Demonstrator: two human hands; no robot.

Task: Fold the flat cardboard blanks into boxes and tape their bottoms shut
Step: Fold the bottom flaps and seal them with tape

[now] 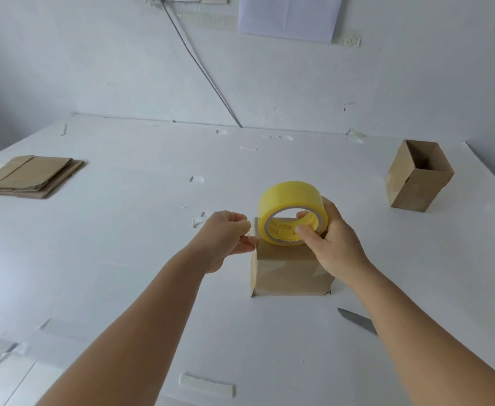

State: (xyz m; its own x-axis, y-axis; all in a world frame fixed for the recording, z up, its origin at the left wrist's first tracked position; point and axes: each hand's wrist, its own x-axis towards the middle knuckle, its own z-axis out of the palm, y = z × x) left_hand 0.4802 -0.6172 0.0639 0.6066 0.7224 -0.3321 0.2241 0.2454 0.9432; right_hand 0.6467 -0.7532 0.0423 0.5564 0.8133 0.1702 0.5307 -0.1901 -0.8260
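Note:
A folded cardboard box (287,273) stands bottom-up on the white table (123,259) in front of me. A yellow tape roll (291,206) rests on edge on top of it. My right hand (331,241) grips the roll, with fingers through its core. My left hand (228,238) pinches the free end of the tape at the box's upper left edge. A stack of flat cardboard blanks (32,177) lies at the far left. A finished open box (419,177) stands at the far right.
A knife blade (357,320) lies on the table to the right of the box, partly under my right forearm. Scraps of tape are stuck around the tabletop, one strip (206,385) near the front edge. A cable (202,68) runs down the back wall.

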